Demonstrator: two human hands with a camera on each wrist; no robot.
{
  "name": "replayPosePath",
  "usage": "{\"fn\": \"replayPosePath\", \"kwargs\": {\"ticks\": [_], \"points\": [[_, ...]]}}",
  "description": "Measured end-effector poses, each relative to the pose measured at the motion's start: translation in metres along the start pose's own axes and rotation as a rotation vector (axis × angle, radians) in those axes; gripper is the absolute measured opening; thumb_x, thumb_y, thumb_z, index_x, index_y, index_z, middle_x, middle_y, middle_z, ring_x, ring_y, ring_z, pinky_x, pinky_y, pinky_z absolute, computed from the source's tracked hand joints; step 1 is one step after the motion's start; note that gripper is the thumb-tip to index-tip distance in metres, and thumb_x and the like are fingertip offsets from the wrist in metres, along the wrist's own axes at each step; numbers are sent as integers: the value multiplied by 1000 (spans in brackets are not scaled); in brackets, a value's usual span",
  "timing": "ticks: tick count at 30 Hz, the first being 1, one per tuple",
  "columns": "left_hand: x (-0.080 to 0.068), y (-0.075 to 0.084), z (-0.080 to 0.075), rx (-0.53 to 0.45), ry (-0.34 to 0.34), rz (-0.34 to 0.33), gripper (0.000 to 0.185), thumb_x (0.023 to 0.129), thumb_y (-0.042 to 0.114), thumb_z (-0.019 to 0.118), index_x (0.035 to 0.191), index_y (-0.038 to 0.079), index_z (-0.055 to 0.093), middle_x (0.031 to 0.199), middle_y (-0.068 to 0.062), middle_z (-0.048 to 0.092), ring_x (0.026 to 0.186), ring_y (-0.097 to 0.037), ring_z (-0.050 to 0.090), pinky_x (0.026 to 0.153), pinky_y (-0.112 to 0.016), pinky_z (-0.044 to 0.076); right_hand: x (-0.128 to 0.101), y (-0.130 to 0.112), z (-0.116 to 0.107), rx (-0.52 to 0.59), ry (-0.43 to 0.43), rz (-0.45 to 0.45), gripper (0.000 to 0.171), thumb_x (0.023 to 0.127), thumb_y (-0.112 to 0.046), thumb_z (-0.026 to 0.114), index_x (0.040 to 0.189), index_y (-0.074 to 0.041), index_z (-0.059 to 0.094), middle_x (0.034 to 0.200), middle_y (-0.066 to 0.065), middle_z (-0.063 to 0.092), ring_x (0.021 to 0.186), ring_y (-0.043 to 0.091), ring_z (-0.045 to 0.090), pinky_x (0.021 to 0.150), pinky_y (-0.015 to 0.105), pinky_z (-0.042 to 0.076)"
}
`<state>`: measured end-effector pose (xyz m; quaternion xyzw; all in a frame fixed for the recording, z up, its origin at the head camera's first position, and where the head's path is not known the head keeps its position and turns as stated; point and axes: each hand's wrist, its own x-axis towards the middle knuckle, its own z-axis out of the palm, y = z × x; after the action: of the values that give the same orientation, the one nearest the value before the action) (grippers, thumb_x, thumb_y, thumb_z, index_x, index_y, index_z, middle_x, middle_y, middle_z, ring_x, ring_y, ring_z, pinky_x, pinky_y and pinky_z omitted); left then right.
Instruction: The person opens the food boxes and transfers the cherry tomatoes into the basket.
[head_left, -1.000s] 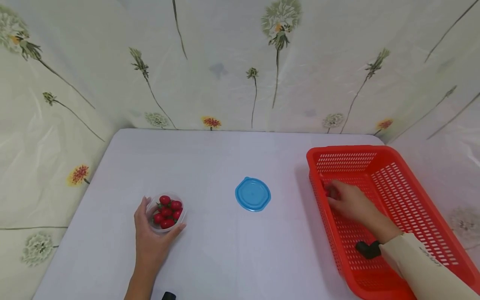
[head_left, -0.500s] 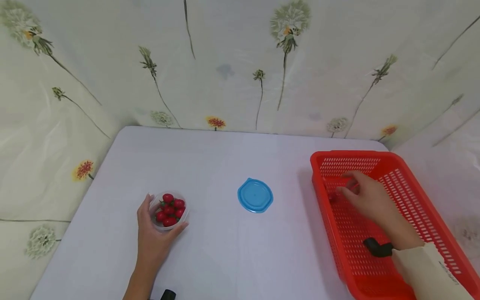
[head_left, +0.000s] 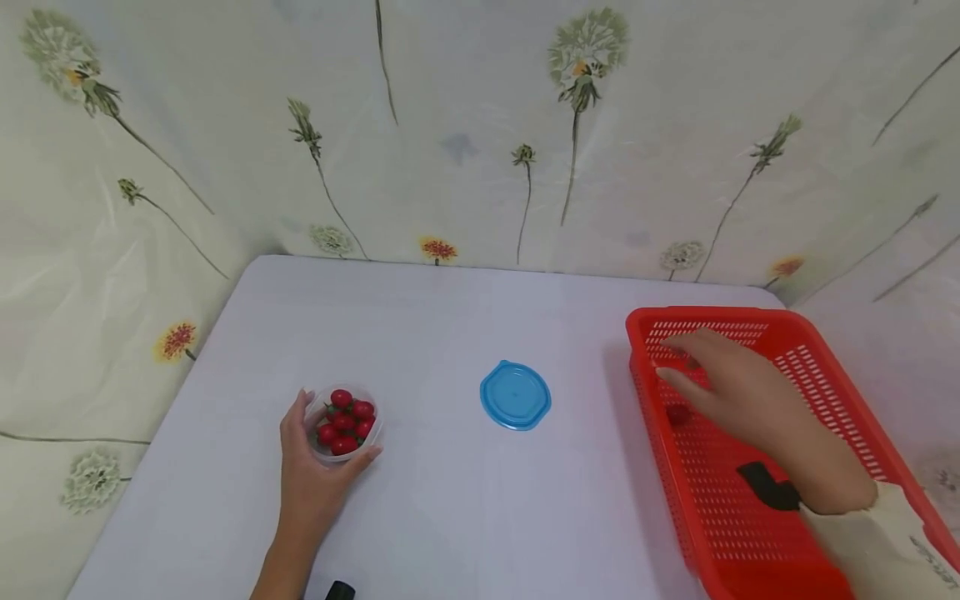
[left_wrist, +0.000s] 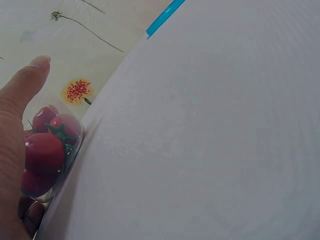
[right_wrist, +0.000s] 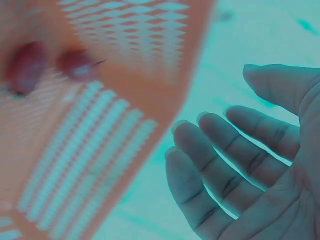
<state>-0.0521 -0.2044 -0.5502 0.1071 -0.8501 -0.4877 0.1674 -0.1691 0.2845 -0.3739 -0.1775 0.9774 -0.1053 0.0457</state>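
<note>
Cherry tomatoes (head_left: 342, 422) fill a small clear plastic bowl (head_left: 318, 410) on the left of the table. My left hand (head_left: 309, 479) holds that bowl, thumb and fingers curled round its side. In the left wrist view, tomatoes (left_wrist: 45, 152) with green stems show through the clear wall. Over the red basket (head_left: 670, 467) hovers my right hand (head_left: 757, 408), fingers spread and holding nothing. A tomato (head_left: 678, 414) lies in the basket below it, with another (head_left: 693, 363) partly hidden behind the fingers. In the right wrist view, the palm and relaxed fingers (right_wrist: 187, 180) are apart from two tomatoes (right_wrist: 26, 67).
A blue lid (head_left: 516, 395) lies flat mid-table, between bowl and basket. The white table (head_left: 450, 333) meets a flower-printed sheet (head_left: 465, 100) at its back edge. A black piece (head_left: 768, 487) sits at the right wrist.
My right hand has lifted off the basket's left side and its fingers have opened, uncovering a tomato. The left hand keeps its hold on the bowl. The head view has shifted slightly.
</note>
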Motion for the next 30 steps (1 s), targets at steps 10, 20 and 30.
{"fn": "replayPosePath", "kwargs": {"ticks": [10,20,30], "points": [[1,2,0,-1,-10,-12,122,74,31,97,167,23,18,164,-1,31,147,-26,39,107,-65,45,26,-94,-11,-56,-59,-305,62,92,-37,82,145,-12,62,139,13,63,127,36,60,89,51,60],[-2,4,0,9,-11,-41,122,74,34,97,167,25,18,164,1,31,147,-25,39,109,-66,43,56,-175,21,-68,-129,-703,48,98,-29,76,139,-8,62,129,5,65,117,22,62,92,32,58],[-3,2,0,25,3,-11,122,74,33,97,166,23,19,164,1,31,146,-26,41,110,-64,42,87,-243,71,-99,-225,-802,47,103,-31,70,144,-11,61,133,4,65,121,18,62,102,25,52]]}}
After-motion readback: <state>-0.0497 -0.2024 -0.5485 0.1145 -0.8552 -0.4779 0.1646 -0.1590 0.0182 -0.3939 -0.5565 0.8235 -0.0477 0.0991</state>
